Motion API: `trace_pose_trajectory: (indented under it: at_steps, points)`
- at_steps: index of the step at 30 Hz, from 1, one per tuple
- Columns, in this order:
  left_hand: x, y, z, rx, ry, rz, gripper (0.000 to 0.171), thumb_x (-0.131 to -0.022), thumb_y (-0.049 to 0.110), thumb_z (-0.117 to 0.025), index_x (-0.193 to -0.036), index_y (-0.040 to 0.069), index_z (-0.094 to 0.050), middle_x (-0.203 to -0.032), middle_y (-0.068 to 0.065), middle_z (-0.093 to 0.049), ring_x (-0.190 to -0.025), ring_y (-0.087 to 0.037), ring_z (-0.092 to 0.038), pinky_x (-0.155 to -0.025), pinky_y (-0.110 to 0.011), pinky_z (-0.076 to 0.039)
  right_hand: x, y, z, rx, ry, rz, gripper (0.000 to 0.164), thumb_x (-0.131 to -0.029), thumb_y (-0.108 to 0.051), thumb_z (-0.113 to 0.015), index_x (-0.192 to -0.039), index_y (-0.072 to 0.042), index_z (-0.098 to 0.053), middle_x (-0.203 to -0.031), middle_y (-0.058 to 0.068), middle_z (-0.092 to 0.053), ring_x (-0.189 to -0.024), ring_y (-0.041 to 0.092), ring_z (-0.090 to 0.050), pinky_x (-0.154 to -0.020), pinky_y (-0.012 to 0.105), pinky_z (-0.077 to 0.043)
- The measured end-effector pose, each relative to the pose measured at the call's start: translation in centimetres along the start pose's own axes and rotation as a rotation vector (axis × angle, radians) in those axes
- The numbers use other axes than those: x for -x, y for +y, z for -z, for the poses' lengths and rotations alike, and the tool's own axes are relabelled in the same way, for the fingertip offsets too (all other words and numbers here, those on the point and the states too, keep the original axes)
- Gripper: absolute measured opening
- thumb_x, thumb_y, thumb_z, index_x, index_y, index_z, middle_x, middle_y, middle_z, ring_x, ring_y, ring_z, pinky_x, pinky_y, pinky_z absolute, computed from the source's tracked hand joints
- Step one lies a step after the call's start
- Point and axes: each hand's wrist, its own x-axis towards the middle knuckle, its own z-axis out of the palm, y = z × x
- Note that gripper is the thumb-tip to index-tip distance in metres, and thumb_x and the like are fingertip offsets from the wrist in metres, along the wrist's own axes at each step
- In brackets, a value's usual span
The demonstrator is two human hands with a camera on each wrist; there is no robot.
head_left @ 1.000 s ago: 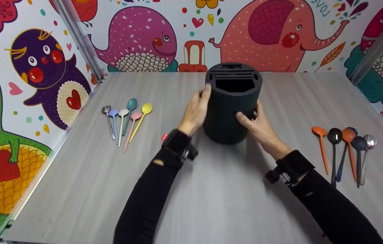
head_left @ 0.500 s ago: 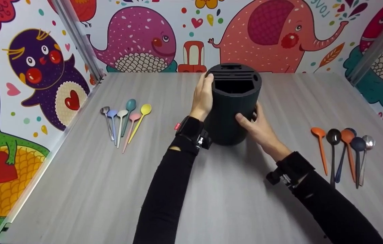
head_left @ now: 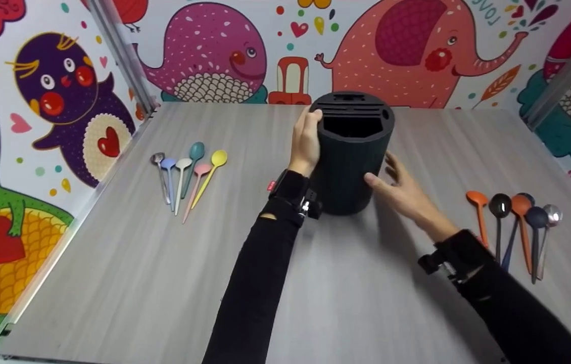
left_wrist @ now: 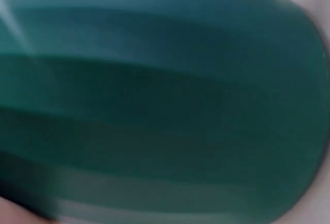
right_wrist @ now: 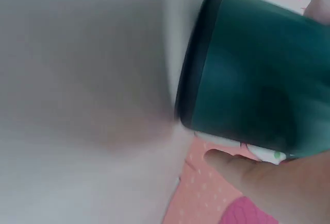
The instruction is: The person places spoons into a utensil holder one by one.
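spoons [head_left: 183, 164] lie left on the table [head_left: 346, 303], more spoons [head_left: 521, 205] right, the holder [head_left: 348, 172] between.

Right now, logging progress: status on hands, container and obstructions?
Left hand holding dark container near rim; right hand beside it, contact unclear. Slotted top faces up. Spoons off to both sides, none blocking.

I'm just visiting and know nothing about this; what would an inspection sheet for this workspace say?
Surface: grey, streaked table.
Job's things: dark green container with a black slotted top.
Clutter: left spoons, mixed colours; right spoons, some overlapping.
Grips: left hand holds the container's upper left side; right hand is spread beside its right side, contact unclear.
Cables: nothing seen.
Surroundings: cartoon-printed walls, metal posts.
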Motion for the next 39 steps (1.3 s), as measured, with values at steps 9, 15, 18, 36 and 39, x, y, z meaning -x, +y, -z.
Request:
trace_pose_trajectory:
  at_steps: [9, 15, 18, 36, 39]
  points:
    - [0.0, 0.6, 0.7, -0.039, 0.031, 0.017, 0.057, -0.099, 0.030, -0.032, -0.140, -0.002, -0.055, -0.141, -0.016, -0.058, -0.127, -0.024, -0.053, -0.106, -0.027, -0.038, 0.1, 3.5, 7.2, 0.609, 0.081, -0.059, 0.078, -0.098, -0.035, -0.062, -0.149, 0.016, -0.032, -0.142, 0.043, -0.039, -0.130, 0.059, -0.038, -0.105, 0.069, -0.032]
    - [-0.1, 0.6, 0.6, -0.019, 0.033, 0.035, 0.060, -0.099, 0.030, -0.032, -0.146, -0.003, -0.048, -0.148, -0.016, -0.052, -0.135, -0.024, -0.048, -0.110, -0.026, -0.035, 1.0, 6.6, 11.0, 0.773, 0.064, -0.177, 0.059, -0.093, -0.032, -0.060, -0.126, 0.016, -0.052, -0.114, 0.044, -0.051, -0.098, 0.058, -0.052, -0.072, 0.064, -0.045]
    - [-0.1, 0.5, 0.4, -0.004, 0.024, 0.009, 0.056, -0.099, 0.029, -0.032, -0.138, -0.003, -0.056, -0.138, -0.017, -0.059, -0.125, -0.024, -0.054, -0.105, -0.026, -0.039, 1.2, 7.9, 12.1, 0.794, 0.057, -0.218, 0.049, -0.088, -0.026, -0.058, -0.115, 0.015, -0.055, -0.104, 0.042, -0.052, -0.085, 0.051, -0.052, -0.061, 0.056, -0.044]
    - [0.0, 0.1, 0.0, -0.032, 0.020, -0.004, 0.052, -0.098, 0.029, -0.031, -0.130, -0.001, -0.060, -0.126, -0.014, -0.063, -0.113, -0.020, -0.057, -0.099, -0.026, -0.040, 0.1, 9.8, 12.5, 0.467, 0.108, -0.239, 0.029, -0.089, -0.014, -0.053, -0.107, 0.009, -0.058, -0.081, 0.015, -0.062, -0.063, 0.025, -0.061, -0.055, 0.036, -0.050]
    - [0.0, 0.0, -0.2, -0.044, 0.028, -0.006, 0.051, -0.098, 0.029, -0.031, -0.125, -0.002, -0.061, -0.122, -0.015, -0.063, -0.109, -0.022, -0.057, -0.097, -0.027, -0.041, 0.1, 9.2, 12.2, 0.197, 0.110, -0.285, 0.039, -0.095, -0.011, -0.050, -0.126, 0.012, -0.050, -0.087, 0.010, -0.064, -0.067, 0.016, -0.065, -0.062, 0.034, -0.057]
